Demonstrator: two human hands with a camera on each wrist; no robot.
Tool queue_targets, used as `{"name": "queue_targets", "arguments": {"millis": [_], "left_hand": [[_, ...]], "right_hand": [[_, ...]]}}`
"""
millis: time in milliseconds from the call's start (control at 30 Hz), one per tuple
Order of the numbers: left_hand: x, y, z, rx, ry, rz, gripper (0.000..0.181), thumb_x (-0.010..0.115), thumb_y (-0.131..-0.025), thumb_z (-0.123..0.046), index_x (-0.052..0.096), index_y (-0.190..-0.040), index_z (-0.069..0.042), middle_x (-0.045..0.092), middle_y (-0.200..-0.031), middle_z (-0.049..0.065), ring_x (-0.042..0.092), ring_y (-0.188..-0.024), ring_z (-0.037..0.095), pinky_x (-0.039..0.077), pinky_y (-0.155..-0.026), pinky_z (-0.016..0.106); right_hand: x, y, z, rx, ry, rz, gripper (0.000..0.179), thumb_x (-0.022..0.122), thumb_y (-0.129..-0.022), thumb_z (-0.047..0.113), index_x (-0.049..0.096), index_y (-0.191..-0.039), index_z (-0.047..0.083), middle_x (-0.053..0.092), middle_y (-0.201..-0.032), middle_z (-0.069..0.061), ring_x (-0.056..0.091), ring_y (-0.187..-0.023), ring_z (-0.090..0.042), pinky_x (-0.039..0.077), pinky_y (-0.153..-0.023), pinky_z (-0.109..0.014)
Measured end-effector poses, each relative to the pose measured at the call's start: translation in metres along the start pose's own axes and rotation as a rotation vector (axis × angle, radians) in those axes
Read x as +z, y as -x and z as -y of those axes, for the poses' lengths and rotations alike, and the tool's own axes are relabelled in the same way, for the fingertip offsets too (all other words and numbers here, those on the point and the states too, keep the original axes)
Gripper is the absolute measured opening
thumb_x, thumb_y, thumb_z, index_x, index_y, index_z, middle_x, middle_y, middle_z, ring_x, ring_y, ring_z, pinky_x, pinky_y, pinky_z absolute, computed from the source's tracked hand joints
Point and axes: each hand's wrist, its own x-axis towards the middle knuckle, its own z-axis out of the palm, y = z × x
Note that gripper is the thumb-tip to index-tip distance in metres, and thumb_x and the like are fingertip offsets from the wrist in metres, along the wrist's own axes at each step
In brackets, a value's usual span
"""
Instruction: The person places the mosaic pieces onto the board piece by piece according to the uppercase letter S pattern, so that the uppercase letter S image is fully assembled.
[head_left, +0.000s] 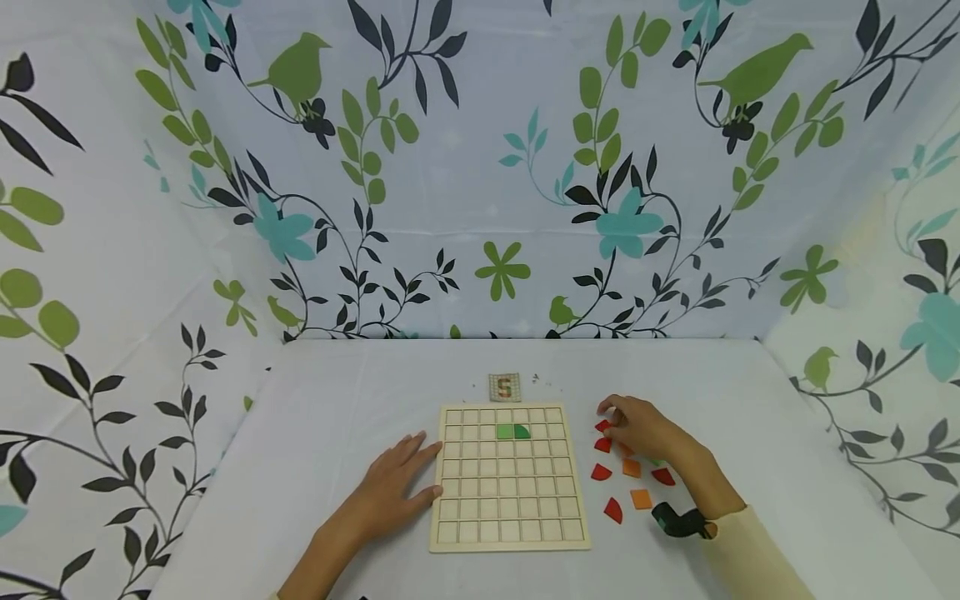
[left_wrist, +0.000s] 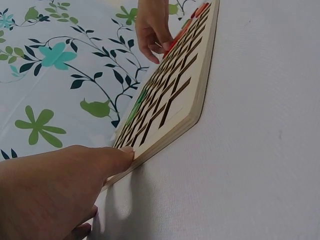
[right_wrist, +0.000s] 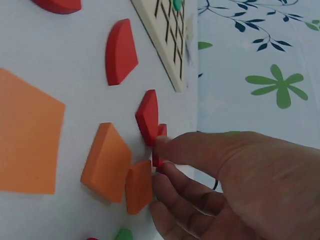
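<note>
A pale wooden grid board (head_left: 512, 547) lies flat on the white table. Near its far side, a light green square tile (head_left: 505, 432) and a dark green quarter-circle tile (head_left: 522, 432) sit in neighbouring cells. My left hand (head_left: 393, 487) lies at the board's left edge with fingers spread, its thumb on the rim in the left wrist view. Right of the board, my right hand (head_left: 639, 427) has thumb and fingertips around a red quarter-circle tile (right_wrist: 161, 131). Another red quarter-circle tile (right_wrist: 147, 117) and an orange square tile (right_wrist: 139, 187) lie close to those fingertips.
More red quarter-circle tiles (head_left: 601, 472) and orange square tiles (head_left: 641, 499) are scattered right of the board. A small patterned card (head_left: 505, 387) lies beyond its far edge. A black strap (head_left: 678, 521) hangs at the right wrist. Leaf-printed cloth (head_left: 480, 183) rises behind the table.
</note>
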Motion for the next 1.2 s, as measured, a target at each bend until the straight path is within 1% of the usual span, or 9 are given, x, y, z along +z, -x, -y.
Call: {"name": "queue_targets", "arguments": {"millis": [100, 167, 333, 467, 567, 667, 767, 1000, 1200], "left_hand": [[0.0, 0.0, 0.0, -0.001, -0.001, -0.004, 0.069, 0.064, -0.103, -0.051, 0.046, -0.161, -0.02, 0.034, -0.171, 0.015, 0.027, -0.159, 0.041, 0.021, -0.127, 0.066], [0.0, 0.0, -0.001, -0.001, 0.003, -0.006, 0.068, 0.064, -0.102, -0.05, 0.046, -0.161, -0.02, 0.034, -0.171, 0.015, 0.027, -0.159, 0.041, 0.021, -0.127, 0.066], [-0.001, 0.0, -0.002, 0.002, 0.014, -0.008, 0.068, 0.065, -0.102, -0.049, 0.047, -0.161, -0.02, 0.034, -0.171, 0.015, 0.028, -0.159, 0.042, 0.021, -0.126, 0.067], [0.0, 0.0, -0.002, 0.007, 0.013, -0.002, 0.068, 0.064, -0.103, -0.049, 0.046, -0.161, -0.019, 0.033, -0.171, 0.016, 0.027, -0.159, 0.042, 0.021, -0.127, 0.066], [0.0, -0.001, -0.002, 0.009, 0.013, 0.004, 0.068, 0.063, -0.104, -0.049, 0.045, -0.161, -0.019, 0.033, -0.171, 0.016, 0.026, -0.159, 0.042, 0.02, -0.127, 0.065], [-0.001, 0.0, -0.002, 0.002, 0.006, 0.006, 0.068, 0.063, -0.103, -0.05, 0.045, -0.161, -0.019, 0.033, -0.171, 0.016, 0.026, -0.159, 0.041, 0.02, -0.128, 0.065], [-0.002, 0.001, -0.002, -0.006, 0.012, 0.006, 0.069, 0.064, -0.103, -0.051, 0.046, -0.161, -0.02, 0.033, -0.171, 0.015, 0.026, -0.159, 0.041, 0.019, -0.128, 0.065], [-0.002, 0.0, -0.001, 0.004, 0.018, 0.004, 0.069, 0.064, -0.103, -0.051, 0.045, -0.161, -0.019, 0.032, -0.171, 0.015, 0.026, -0.159, 0.042, 0.021, -0.127, 0.066], [-0.002, 0.001, -0.002, 0.006, 0.019, 0.0, 0.068, 0.064, -0.103, -0.05, 0.046, -0.161, -0.019, 0.033, -0.171, 0.016, 0.027, -0.159, 0.042, 0.022, -0.126, 0.066]], "right_hand": [[-0.001, 0.001, -0.001, -0.007, 0.007, 0.001, 0.024, 0.073, -0.097, 0.005, 0.066, -0.119, 0.006, 0.064, -0.106, -0.009, 0.058, -0.099, -0.025, 0.061, -0.089, -0.042], [0.0, 0.0, -0.003, -0.013, 0.017, -0.013, 0.021, 0.075, -0.096, 0.007, 0.066, -0.115, 0.005, 0.064, -0.103, -0.008, 0.058, -0.097, -0.024, 0.061, -0.087, -0.04], [0.003, -0.004, -0.004, 0.014, 0.026, -0.05, 0.028, 0.083, -0.093, 0.022, 0.065, -0.107, 0.005, 0.059, -0.092, -0.005, 0.055, -0.087, -0.021, 0.054, -0.073, -0.03], [0.0, -0.003, -0.003, 0.035, 0.04, -0.041, 0.038, 0.085, -0.092, 0.03, 0.065, -0.113, 0.005, 0.061, -0.098, -0.007, 0.057, -0.093, -0.023, 0.057, -0.079, -0.035], [-0.002, -0.001, -0.003, 0.014, 0.029, -0.014, 0.039, 0.082, -0.094, 0.023, 0.065, -0.126, 0.007, 0.063, -0.112, -0.01, 0.06, -0.105, -0.027, 0.06, -0.093, -0.044], [-0.002, 0.0, -0.005, -0.034, 0.002, -0.004, 0.034, 0.076, -0.097, 0.014, 0.067, -0.129, 0.009, 0.063, -0.119, -0.01, 0.06, -0.113, -0.029, 0.058, -0.101, -0.05], [0.002, -0.002, -0.007, -0.076, 0.001, -0.023, 0.025, 0.074, -0.098, 0.012, 0.069, -0.123, 0.009, 0.063, -0.116, -0.008, 0.06, -0.11, -0.027, 0.058, -0.1, -0.049], [0.011, -0.01, -0.007, -0.061, 0.003, -0.086, 0.029, 0.077, -0.097, 0.014, 0.068, -0.124, 0.011, 0.062, -0.117, -0.007, 0.059, -0.11, -0.026, 0.058, -0.1, -0.048], [0.016, -0.013, -0.006, -0.095, -0.015, -0.109, 0.019, 0.071, -0.099, 0.01, 0.072, -0.117, 0.012, 0.065, -0.119, -0.005, 0.06, -0.109, -0.024, 0.057, -0.103, -0.05]]}}
